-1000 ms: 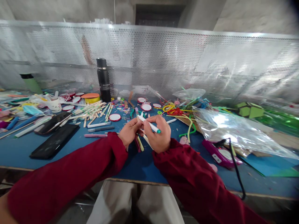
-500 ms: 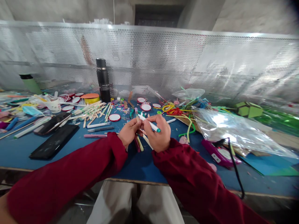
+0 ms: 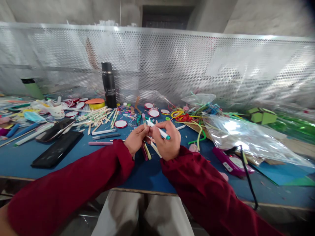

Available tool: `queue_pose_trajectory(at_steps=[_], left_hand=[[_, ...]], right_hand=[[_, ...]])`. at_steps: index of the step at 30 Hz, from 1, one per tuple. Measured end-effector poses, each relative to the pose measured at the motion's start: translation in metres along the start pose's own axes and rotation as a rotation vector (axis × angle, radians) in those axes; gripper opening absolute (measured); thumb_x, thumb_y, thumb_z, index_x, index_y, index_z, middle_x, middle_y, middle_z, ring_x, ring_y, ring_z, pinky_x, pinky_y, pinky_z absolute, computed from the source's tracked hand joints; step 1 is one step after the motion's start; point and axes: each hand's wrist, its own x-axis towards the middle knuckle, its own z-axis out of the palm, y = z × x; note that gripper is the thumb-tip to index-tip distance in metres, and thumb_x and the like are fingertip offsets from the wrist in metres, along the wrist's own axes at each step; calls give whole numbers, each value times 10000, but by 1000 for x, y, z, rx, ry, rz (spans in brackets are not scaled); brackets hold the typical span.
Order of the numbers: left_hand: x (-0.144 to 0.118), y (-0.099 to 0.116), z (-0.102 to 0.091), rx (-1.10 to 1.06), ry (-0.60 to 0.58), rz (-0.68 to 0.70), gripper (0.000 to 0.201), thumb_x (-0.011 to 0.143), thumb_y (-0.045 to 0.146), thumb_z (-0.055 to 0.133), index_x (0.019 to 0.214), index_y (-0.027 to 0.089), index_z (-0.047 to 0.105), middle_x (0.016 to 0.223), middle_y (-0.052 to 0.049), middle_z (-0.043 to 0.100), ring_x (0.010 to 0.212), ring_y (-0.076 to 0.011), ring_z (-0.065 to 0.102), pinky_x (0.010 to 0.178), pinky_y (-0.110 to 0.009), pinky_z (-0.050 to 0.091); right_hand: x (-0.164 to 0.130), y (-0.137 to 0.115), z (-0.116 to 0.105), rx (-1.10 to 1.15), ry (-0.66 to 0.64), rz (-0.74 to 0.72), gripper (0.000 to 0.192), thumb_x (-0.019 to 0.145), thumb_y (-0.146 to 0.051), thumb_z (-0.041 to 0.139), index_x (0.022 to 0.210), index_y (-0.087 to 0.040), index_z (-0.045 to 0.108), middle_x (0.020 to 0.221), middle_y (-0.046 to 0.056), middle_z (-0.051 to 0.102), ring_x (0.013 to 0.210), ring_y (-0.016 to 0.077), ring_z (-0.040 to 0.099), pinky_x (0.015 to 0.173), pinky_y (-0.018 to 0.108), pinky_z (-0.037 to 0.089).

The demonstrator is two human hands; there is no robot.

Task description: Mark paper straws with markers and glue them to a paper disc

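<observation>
Two dark-red sleeves meet over a blue worktable (image 3: 147, 173), where the right hand (image 3: 167, 142) pinches a white marker with a teal end (image 3: 158, 130) — fingers curled tight around its barrel. The left hand (image 3: 135, 139) grips a thin coloured craft stick (image 3: 144, 120) upright, its tip just beside the marker. Farther back lie scattered wooden sticks (image 3: 98, 116) — and a tall black flask (image 3: 109, 84) stands against the perforated metal screen (image 3: 197, 62).

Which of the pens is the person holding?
The white marker with the green end, held in the right hand; the others, like the pink pen, lie on the table.
</observation>
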Motion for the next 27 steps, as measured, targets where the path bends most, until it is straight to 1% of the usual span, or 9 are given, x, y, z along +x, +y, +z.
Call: queue_pose_trajectory(at_steps=[4, 10, 15, 20, 27], left_hand=[[0, 0, 1, -11, -4, -3, 396, 821, 545, 677, 883, 166, 583, 692, 19, 568, 520, -70, 524, 443, -187, 246], [0, 0, 0, -22, 2, -4, 365, 845, 529, 653, 894, 171, 600, 715, 10, 596, 527, -73, 538, 449, -192, 256], [0, 0, 0, -37, -6, -16, 378, 822, 535, 680, 898, 174, 597, 709, 12, 596, 525, -75, 533, 456, -196, 263], [0, -1, -1, -37, -1, -10, 379, 834, 543, 664, 885, 174, 593, 715, 14, 586, 527, -76, 544, 456, -195, 272], [0, 0, 0, -46, -10, -16, 391, 820, 541, 682, 897, 170, 588, 713, 18, 585, 526, -72, 534, 464, -191, 297]], right_hand=[[0, -1, 0, -22, -19, -26, 90, 891, -278, 611, 817, -234, 583, 780, 10, 682, 766, 186, 646, 715, 335, 491], [0, 0, 0, -10, -4, 16, 86, 896, -280, 595, 822, -239, 584, 789, 12, 682, 742, 181, 641, 692, 331, 491], [0, -1, 0, -31, -20, 2, 78, 886, -282, 605, 825, -237, 588, 788, 17, 685, 760, 188, 641, 711, 341, 489], [0, 0, 0, -14, -9, 23, 97, 899, -275, 587, 809, -240, 574, 781, 14, 680, 739, 181, 635, 689, 336, 485], [0, -1, -1, -44, -22, -30, 88, 892, -270, 600, 814, -236, 576, 767, 9, 676, 756, 185, 629, 707, 339, 471]])
